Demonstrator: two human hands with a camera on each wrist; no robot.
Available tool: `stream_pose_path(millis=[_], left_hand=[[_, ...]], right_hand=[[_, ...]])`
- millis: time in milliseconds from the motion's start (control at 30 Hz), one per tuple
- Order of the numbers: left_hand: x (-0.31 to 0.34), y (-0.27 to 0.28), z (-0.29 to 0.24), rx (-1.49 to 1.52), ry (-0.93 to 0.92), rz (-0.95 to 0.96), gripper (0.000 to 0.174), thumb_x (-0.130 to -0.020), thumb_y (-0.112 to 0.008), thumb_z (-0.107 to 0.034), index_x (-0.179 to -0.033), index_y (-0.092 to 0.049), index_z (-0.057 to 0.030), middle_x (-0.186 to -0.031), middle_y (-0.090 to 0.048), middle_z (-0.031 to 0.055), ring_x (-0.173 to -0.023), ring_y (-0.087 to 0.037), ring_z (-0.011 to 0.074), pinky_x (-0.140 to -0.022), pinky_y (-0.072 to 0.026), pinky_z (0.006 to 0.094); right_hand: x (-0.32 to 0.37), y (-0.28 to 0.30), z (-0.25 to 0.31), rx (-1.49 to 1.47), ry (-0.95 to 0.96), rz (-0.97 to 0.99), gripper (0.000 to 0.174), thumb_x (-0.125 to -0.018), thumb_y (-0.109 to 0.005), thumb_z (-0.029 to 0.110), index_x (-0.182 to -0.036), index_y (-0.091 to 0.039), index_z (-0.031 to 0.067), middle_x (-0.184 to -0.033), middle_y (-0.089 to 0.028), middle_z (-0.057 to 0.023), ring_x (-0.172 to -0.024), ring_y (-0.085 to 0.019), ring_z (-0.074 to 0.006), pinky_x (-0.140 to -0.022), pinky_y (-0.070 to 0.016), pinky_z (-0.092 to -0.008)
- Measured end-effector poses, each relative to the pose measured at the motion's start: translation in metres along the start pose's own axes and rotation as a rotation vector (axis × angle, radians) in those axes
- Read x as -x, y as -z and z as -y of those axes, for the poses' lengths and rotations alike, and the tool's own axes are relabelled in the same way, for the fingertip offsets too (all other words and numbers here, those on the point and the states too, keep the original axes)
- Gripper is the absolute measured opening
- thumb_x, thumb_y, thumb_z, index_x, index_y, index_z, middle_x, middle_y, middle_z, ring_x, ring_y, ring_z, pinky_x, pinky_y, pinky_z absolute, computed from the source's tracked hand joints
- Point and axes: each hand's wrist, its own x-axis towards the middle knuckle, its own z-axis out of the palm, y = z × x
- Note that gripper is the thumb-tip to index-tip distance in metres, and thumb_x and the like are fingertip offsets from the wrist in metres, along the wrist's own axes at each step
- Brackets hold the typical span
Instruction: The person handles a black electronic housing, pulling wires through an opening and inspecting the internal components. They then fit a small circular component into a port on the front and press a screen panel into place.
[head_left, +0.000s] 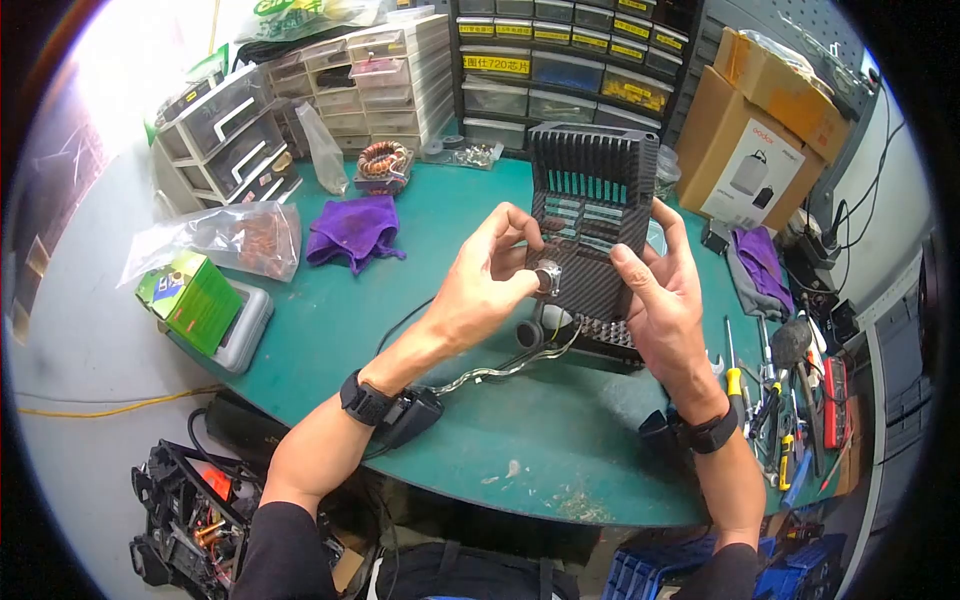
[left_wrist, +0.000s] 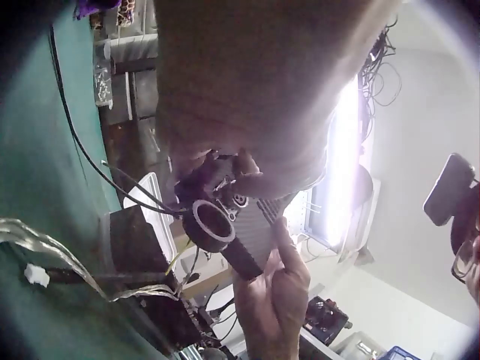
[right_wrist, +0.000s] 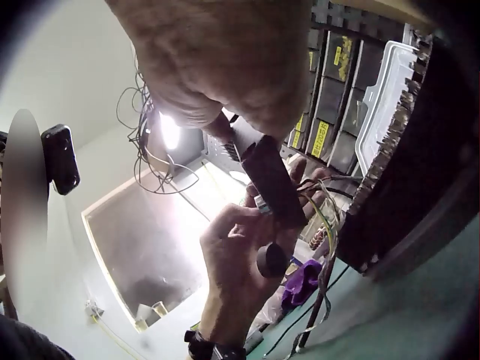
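Observation:
In the head view, a black carbon-patterned cover (head_left: 580,285) with rows of slots is held up, tilted, above the green table. My right hand (head_left: 668,300) grips its right edge, thumb on the front face and fingers behind. At its left edge my left hand (head_left: 480,275) pinches a small round metal connector (head_left: 547,278) between thumb and fingers. Just below hangs a black round cap (head_left: 528,335), also seen as a hollow ring (left_wrist: 210,225) in the left wrist view. A silvery cable bundle (head_left: 490,372) runs left from beneath the cover. Behind its lower end sits a dark finned metal unit (head_left: 610,332).
A green box (head_left: 190,300) on a grey case and a purple cloth (head_left: 355,230) lie at left. Tools, including a yellow-handled screwdriver (head_left: 733,380), crowd the right side. Drawer cabinets (head_left: 530,68) and a cardboard box (head_left: 750,150) stand at the back.

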Motion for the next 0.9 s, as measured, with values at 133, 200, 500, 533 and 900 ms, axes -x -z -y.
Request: stream_pose_path(millis=[133,200,500,533,900], left_hand=[[0.0,0.002,0.0,0.055,-0.013,0.015,0.033,-0.082,-0.058,0.002,-0.111,-0.044,-0.0063,-0.108,-0.053,0.0052,-0.099,-0.057,0.0102,-0.087,-0.0495,0.0265],[0.0,0.003,0.002,0.075,-0.025,-0.009,0.033,-0.085,-0.058,0.003,-0.113,-0.044,-0.0066,-0.113,-0.056,0.0081,-0.1,-0.057,0.0105,-0.087,-0.0501,0.0265],[0.0,0.005,0.005,0.115,-0.052,-0.004,0.032,-0.089,-0.061,0.004,-0.114,-0.044,-0.0069,-0.116,-0.057,0.0099,-0.098,-0.058,0.0096,-0.084,-0.051,0.0245],[0.0,0.005,0.004,0.115,-0.053,-0.005,0.032,-0.089,-0.061,0.004,-0.114,-0.044,-0.0069,-0.116,-0.057,0.0099,-0.098,-0.058,0.0096,-0.084,-0.051,0.0245],[0.001,0.0,0.001,0.17,-0.059,-0.015,0.037,-0.089,-0.061,0.007,-0.117,-0.04,-0.0068,-0.119,-0.059,0.0131,-0.1,-0.064,0.0142,-0.083,-0.053,0.0251]], right_hand=[[-0.003,0.004,-0.001,-0.094,-0.007,-0.02,0.058,-0.098,-0.062,0.006,-0.145,-0.029,0.0004,-0.125,-0.062,-0.0184,-0.115,-0.061,-0.0221,-0.099,-0.0516,-0.0347],[-0.003,0.01,-0.004,-0.135,-0.033,-0.031,0.055,-0.097,-0.061,0.005,-0.144,-0.032,0.0,-0.127,-0.061,-0.0182,-0.117,-0.06,-0.0222,-0.102,-0.0495,-0.0353],[-0.004,0.013,-0.001,-0.167,-0.101,-0.061,0.054,-0.098,-0.059,0.007,-0.145,-0.032,-0.002,-0.131,-0.059,-0.018,-0.119,-0.059,-0.0224,-0.104,-0.048,-0.0362],[-0.005,0.013,-0.001,-0.168,-0.102,-0.06,0.054,-0.098,-0.059,0.007,-0.145,-0.032,-0.002,-0.131,-0.059,-0.018,-0.119,-0.059,-0.0224,-0.104,-0.048,-0.0362],[-0.005,0.013,-0.003,-0.165,-0.07,-0.067,0.054,-0.099,-0.057,0.008,-0.145,-0.029,-0.002,-0.129,-0.06,-0.0169,-0.117,-0.06,-0.0221,-0.103,-0.0484,-0.0359]])
